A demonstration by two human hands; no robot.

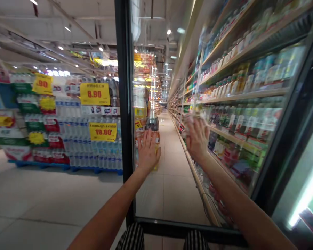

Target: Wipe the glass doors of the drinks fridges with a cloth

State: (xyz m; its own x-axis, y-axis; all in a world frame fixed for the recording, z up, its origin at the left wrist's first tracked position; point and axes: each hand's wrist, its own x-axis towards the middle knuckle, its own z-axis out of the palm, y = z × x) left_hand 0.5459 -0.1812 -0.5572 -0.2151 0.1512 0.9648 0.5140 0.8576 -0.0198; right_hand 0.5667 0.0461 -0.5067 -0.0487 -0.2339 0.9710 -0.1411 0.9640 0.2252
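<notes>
A glass cooler door [177, 198] in a black frame [124, 104] stands in front of me. My left hand [148, 151] lies flat against the glass near the frame's left upright, with its fingers stretched upward and nothing in it. Further right, my right hand [198, 137] holds a crumpled pale cloth [189, 119] against the same pane. The cloth and right fingers are smeared by motion, and the palm side is hidden. Both arms reach forward from the bottom of the view.
Shelves of bottled drinks [242, 118] show through or in the glass on the right. At left, packs of bottled water [86, 149] are stacked on blue pallets [94, 170] with yellow price signs [94, 94]. A bright light strip [306, 194] glows at far right.
</notes>
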